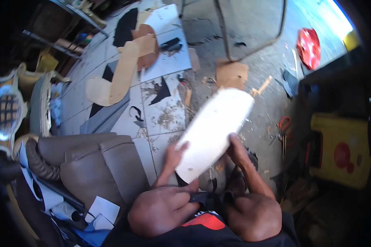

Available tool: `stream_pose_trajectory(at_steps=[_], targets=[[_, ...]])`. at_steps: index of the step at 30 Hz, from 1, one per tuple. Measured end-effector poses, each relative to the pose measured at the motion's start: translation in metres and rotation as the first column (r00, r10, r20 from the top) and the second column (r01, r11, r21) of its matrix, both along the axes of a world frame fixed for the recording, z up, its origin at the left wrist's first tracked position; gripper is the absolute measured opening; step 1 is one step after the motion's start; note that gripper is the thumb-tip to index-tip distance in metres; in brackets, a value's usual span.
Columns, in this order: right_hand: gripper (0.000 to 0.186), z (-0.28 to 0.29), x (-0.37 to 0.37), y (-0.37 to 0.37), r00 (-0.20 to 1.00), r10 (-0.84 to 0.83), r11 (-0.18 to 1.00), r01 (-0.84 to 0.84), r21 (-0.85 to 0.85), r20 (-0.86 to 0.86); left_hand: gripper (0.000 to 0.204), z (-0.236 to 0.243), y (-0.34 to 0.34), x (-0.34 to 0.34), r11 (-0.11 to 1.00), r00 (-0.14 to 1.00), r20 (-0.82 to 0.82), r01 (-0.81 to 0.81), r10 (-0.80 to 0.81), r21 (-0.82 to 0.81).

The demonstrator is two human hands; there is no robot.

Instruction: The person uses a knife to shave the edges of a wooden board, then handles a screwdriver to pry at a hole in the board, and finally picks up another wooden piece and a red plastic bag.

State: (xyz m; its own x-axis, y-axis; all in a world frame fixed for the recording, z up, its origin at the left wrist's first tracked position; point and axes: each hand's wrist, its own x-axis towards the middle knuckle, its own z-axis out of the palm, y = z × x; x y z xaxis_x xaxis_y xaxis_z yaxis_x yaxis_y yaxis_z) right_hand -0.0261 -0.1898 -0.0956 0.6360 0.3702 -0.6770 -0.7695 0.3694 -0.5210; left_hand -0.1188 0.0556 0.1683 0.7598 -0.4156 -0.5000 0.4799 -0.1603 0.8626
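Observation:
A long white panel (pixel 214 129) with one rounded end slants across my lap, its narrower end close to my knees. It looks smooth, with a small mark near the lower end; its material is unclear. My left hand (pixel 175 157) grips the lower left edge, thumb on the top face and the other fingers mostly hidden. On the opposite edge my right hand (pixel 237 151) is closed, with its fingers partly out of sight beneath. Beyond the rounded end lies a brown cardboard piece (pixel 231 73) on the floor.
Brown padded upholstery (pixel 95 168) is at my left, near an ornate chair frame (pixel 18 107). Tan cut-out shapes (pixel 125 72) and black scraps (pixel 160 91) litter the tiles. Orange-handled scissors (pixel 284 122), a yellow crate (pixel 340 150), a red shiny object (pixel 308 48) and a metal-tube frame (pixel 251 55) are around.

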Motion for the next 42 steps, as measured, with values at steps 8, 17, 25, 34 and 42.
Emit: stream_pose_trajectory(at_steps=[8, 17, 25, 34, 42], targets=[[0.062, 0.007, 0.003, -0.058, 0.919, -0.26, 0.88, 0.352, -0.319, 0.298, 0.048, -0.186, -0.048, 0.061, 0.989, 0.998, 0.054, -0.044, 0.037, 0.144], [0.06, 0.036, -0.01, -0.061, 0.955, -0.277, 0.909, 0.296, -0.293, 0.107, 0.049, -0.233, -0.063, 0.061, 0.923, 0.99, 0.138, -0.05, -0.003, 0.382], [0.049, 0.018, -0.006, -0.075, 0.967, -0.224, 0.927, 0.251, -0.279, 0.125, 0.05, -0.23, 0.01, 0.098, 0.925, 0.976, 0.0, -0.205, 0.216, 0.319], [0.045, 0.018, -0.017, -0.084, 0.958, -0.238, 0.865, 0.285, -0.412, 0.162, 0.028, -0.24, 0.249, 0.265, -0.086, 0.894, 0.358, -0.392, -0.27, 0.916], [0.05, 0.005, -0.027, -0.095, 0.976, -0.183, 0.834, 0.217, -0.508, 0.117, 0.052, -0.211, 0.196, 0.298, 0.341, 0.748, 0.622, -0.536, -0.232, 0.772]])
